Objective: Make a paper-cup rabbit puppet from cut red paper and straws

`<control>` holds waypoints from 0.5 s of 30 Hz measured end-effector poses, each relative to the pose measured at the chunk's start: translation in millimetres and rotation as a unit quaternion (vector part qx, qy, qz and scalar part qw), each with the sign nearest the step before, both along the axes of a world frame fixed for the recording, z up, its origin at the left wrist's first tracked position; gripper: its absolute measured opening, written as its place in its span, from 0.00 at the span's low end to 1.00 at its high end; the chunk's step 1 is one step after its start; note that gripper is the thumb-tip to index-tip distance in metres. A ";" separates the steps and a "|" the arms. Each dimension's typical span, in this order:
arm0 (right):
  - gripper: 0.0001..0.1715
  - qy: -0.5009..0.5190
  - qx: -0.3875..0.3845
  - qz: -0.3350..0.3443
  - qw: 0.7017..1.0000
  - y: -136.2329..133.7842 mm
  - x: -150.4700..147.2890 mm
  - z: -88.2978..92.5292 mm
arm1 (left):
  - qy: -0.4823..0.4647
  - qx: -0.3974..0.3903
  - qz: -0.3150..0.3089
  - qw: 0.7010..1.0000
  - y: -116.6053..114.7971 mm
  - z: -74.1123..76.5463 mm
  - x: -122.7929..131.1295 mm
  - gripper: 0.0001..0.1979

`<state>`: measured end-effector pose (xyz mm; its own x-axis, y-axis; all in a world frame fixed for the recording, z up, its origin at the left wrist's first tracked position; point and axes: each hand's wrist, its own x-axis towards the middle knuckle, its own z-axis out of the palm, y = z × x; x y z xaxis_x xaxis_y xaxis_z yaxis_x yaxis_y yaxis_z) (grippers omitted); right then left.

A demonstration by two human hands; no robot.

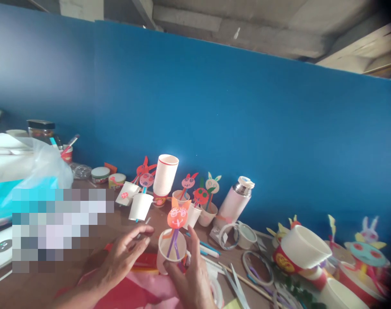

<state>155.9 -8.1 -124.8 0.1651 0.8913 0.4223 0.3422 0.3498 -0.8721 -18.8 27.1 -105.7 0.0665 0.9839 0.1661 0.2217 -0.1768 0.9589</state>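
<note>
A white paper cup [162, 265] stands upright in front of me, with an orange cat-face cutout [177, 217] rising from it on purple strips. My left hand [126, 253] is open to the left of this cup, apart from it, with its fingers stretched forward. On the right side, my right hand [193, 268] has its thumb across the front of the cup and its index finger raised beside the rim. A gap shows between that finger and the cup; whether the thumb touches is unclear. Red and pink paper [131, 289] lies beneath my hands.
Behind are several cups with animal faces, a cup stack [166, 176] and a thermos [233, 201]. Scissors [236, 285], pens [210, 249] and tape rolls [229, 237] lie to the right. Larger cup figures [303, 246] stand far right. A plastic bag [50, 163] is at left.
</note>
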 end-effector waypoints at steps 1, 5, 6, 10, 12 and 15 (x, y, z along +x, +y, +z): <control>0.45 -0.002 -0.002 0.001 1.000 -0.6 -0.3 0.7 | 0.000 0.000 -0.004 1.000 0.4 -0.7 -0.7 0.17; 0.45 -0.022 -0.008 0.018 1.000 -3.4 0.6 5.0 | 0.016 -0.005 -0.031 0.999 1.7 -2.1 -3.2 0.16; 0.46 -0.032 -0.008 0.025 0.999 -4.3 1.2 6.2 | 0.017 -0.004 -0.032 0.999 1.9 -2.0 -3.5 0.16; 0.47 -0.056 -0.005 0.044 0.997 -8.2 2.6 10.1 | 0.002 -0.006 -0.050 0.999 2.3 -0.9 -3.7 0.17; 0.48 -0.047 -0.008 0.053 0.997 -10.1 2.2 11.3 | -0.013 -0.014 -0.068 0.998 2.2 -0.6 -3.6 0.16; 0.48 -0.031 -0.018 0.065 0.997 -12.2 1.2 12.6 | -0.027 -0.021 -0.073 0.997 1.5 -0.2 -3.4 0.16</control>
<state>157.0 -20.3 -112.2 0.0218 0.9180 0.3959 0.3503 0.3639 -0.8631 -22.3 28.6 -105.9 0.2020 0.9705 0.1317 0.1448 -0.1626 0.9760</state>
